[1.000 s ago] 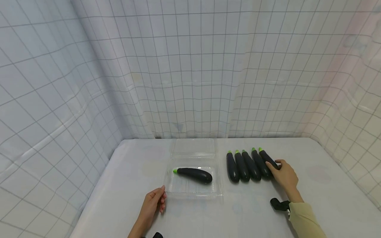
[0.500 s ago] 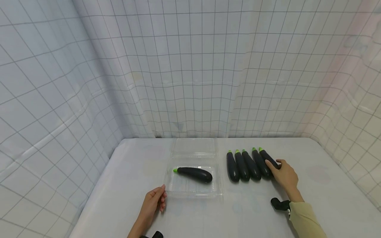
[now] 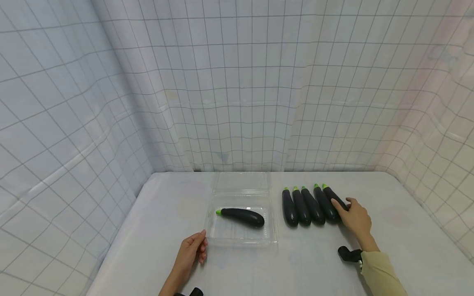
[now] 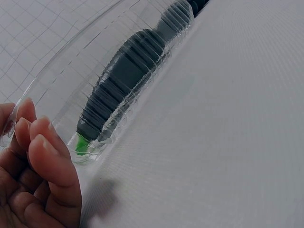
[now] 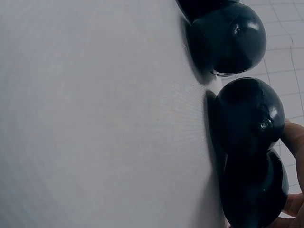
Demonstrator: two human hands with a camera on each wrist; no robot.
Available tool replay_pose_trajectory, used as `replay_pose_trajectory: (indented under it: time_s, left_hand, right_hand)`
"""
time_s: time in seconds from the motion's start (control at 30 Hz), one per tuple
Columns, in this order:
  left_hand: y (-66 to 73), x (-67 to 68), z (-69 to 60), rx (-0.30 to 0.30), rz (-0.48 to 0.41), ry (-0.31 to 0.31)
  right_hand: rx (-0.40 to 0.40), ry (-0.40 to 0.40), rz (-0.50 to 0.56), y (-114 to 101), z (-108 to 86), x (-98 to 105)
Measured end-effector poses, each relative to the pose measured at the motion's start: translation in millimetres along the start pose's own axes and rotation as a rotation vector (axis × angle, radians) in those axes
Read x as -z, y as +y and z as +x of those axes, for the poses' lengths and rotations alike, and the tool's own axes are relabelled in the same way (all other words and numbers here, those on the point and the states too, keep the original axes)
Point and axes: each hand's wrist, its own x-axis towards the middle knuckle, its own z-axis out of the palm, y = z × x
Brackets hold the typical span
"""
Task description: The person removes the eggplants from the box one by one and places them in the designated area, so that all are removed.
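A clear plastic clamshell container [image 3: 240, 241] lies on the table with its lid [image 3: 242, 181] folded back. One dark eggplant [image 3: 242, 217] with a green stem rests inside it. My left hand [image 3: 189, 253] pinches the container's near left corner; its curled fingers [image 4: 52, 159] show in the left wrist view. To the right, several eggplants [image 3: 301, 207] lie side by side, stems pointing away. My right hand [image 3: 355, 220] holds the rightmost eggplant [image 3: 332, 195] by its thick end, with the thumb on the side facing its neighbour. In the right wrist view that hand is mostly hidden behind the eggplants.
A white cloth covers the table [image 3: 155, 230]. White grid-patterned curtains [image 3: 237, 102] hang behind it and along both sides. Black wrist cameras [image 3: 348, 254] sit on both wrists, low above the table.
Almost nothing differs; the right hand has shifted very slightly at the rightmost eggplant. The left hand stays at the container's corner.
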Motion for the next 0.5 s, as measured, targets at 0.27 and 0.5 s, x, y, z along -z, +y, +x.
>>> replay_pose_trajectory:
  time_s: [0.27,0.5]
  left_hand:
    - [0.1,0.2,0.6,0.011,0.013,0.008]
    - [-0.1,0.9,0.8,0.006,0.014,0.004]
  right_hand:
    - [0.061,0.062,0.023,0.5,-1.1,0.3]
    - [0.138,0.209,0.076,-5.7,-2.8,1.6]
